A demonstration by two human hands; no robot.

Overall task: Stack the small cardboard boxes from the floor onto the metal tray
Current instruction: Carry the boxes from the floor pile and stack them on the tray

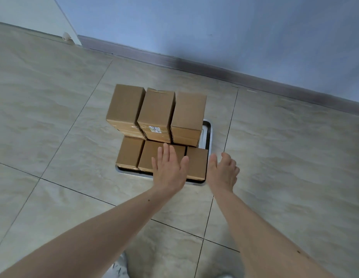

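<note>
A: What is the room like?

B: The floor point(64, 117) is large beige tiles with thin dark joints. Behind it stands a pale blue wall point(214, 27) with a grey skirting board point(254, 79), and a white panel point(34, 15) is at the far left.

A: And where are the boxes?

B: The cardboard boxes point(156, 111) are all on the metal tray point(207, 135), which lies on the floor near the wall. Three tall stacks fill the far row, and a lower row is just in front. Their long sides run away from the person, toward the wall, side by side and touching.

A: The hands?

B: The left hand point(169, 169) is flat with straight fingers over the near row; whether it touches, I cannot tell. The right hand point(222, 173) hovers just beside the tray's right corner, fingers relaxed, holding nothing.
</note>
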